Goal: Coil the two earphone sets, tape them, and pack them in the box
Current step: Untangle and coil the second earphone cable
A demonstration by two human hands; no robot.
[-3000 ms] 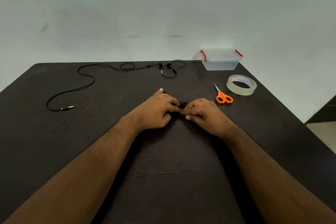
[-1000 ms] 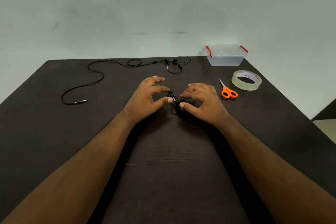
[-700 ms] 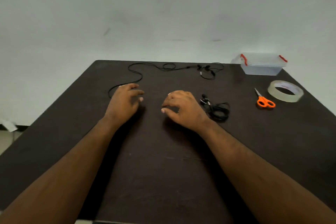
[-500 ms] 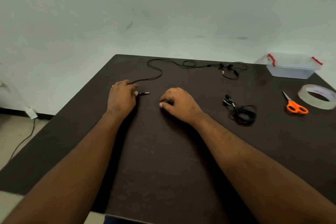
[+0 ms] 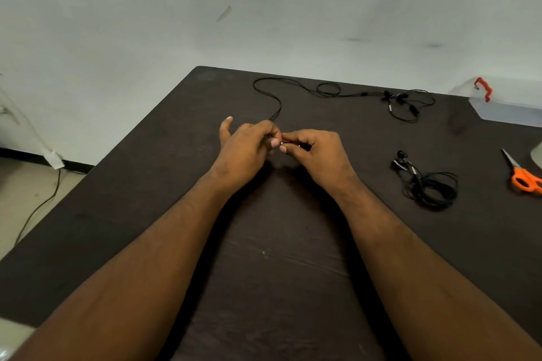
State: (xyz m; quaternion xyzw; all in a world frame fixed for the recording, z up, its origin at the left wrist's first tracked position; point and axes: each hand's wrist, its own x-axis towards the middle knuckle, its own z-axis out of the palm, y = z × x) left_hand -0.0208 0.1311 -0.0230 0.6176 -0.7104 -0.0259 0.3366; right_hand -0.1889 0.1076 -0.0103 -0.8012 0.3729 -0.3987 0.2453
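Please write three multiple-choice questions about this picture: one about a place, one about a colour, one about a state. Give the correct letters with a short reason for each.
1. Where does the coiled earphone set lie?
A. inside the box
B. on the table, beside the right hand
C. under the scissors

2. What colour are the scissors' handles?
A. orange
B. blue
C. black

3. What is the state of the second earphone set?
A. coiled and taped
B. packed away
C. uncoiled, its plug end held in both hands

Answers:
1. B: it rests on the bare table, apart from the right hand.
2. A: the scissors show orange loops.
3. C: its cable trails loose across the table to the left hand.
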